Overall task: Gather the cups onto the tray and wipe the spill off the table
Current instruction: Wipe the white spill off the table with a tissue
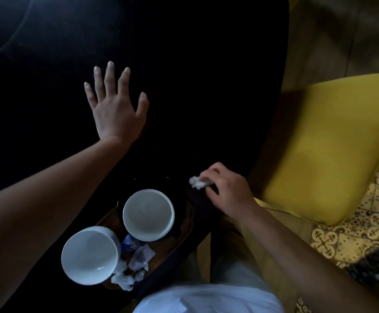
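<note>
Two white cups stand on a dark wooden tray (185, 224) at the near edge of the black table (195, 75). One cup (148, 214) rests on a dark saucer at the tray's far end, the other cup (90, 254) at its near left end. Crumpled tissues and wrappers (136, 260) lie on the tray between them. My left hand (116, 102) lies flat on the table with fingers spread, beyond the tray. My right hand (227, 190) pinches a crumpled white tissue (197, 182) just right of the tray. No spill shows on the dark tabletop.
A yellow cushioned chair (326, 143) stands close to the table's right edge. Patterned yellow floor tiles (369, 227) show below it. My white clothing (206, 297) fills the bottom of the view against the table's near edge.
</note>
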Available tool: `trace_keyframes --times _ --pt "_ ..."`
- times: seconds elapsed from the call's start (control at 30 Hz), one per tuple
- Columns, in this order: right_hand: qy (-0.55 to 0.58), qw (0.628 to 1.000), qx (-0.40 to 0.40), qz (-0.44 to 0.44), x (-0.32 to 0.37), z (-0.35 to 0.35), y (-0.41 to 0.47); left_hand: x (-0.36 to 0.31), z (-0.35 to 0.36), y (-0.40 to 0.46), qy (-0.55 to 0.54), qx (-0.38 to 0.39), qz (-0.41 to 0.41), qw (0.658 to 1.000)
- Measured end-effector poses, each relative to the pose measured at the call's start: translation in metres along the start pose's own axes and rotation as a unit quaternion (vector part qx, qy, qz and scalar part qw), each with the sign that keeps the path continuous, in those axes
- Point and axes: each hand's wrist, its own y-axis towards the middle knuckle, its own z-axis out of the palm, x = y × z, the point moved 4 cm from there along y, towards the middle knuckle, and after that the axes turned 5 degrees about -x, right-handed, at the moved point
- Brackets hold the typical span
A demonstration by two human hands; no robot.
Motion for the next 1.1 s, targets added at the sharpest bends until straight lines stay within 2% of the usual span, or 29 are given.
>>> trace_keyframes --times 0.07,0.17,0.23,0.33,0.57,0.7,0.97,1.03,1.1 --pt "-0.012 1.000 -0.016 0.003 -0.013 -0.015 -0.002 0.000 0.000 0.000 -0.001 0.000 0.001 1.000" --pt "-0.013 0.988 -0.122 0.097 -0.047 -0.046 0.008 0.002 0.002 0.000 -0.002 0.000 0.004 1.000" --pt "-0.017 0.976 -0.161 0.148 -0.062 -0.058 0.013 0.002 0.002 0.000 -0.001 0.002 0.004 1.000" --pt "-0.017 0.977 -0.151 0.149 -0.056 -0.048 0.007 0.001 0.002 0.000 -0.003 0.002 0.003 1.000" --pt "0.044 0.994 -0.057 0.080 0.002 0.010 -0.028 0.002 0.002 0.000 -0.001 -0.005 0.003 1.000" --pt "0.033 0.996 -0.064 0.057 0.007 0.010 -0.011 0.003 0.002 -0.001 -0.006 -0.009 -0.001 1.000" --pt "-0.005 0.999 0.039 0.032 -0.004 -0.004 -0.031 0.004 0.003 0.000 -0.010 -0.013 -0.001 1.000" --pt "0.016 0.998 0.009 0.053 -0.012 -0.017 -0.025 0.004 0.003 0.000 -0.010 -0.012 -0.001 1.000" --pt "0.031 0.991 -0.084 0.099 -0.030 -0.041 -0.002 0.004 0.004 0.000 -0.010 -0.012 -0.001 1.000"
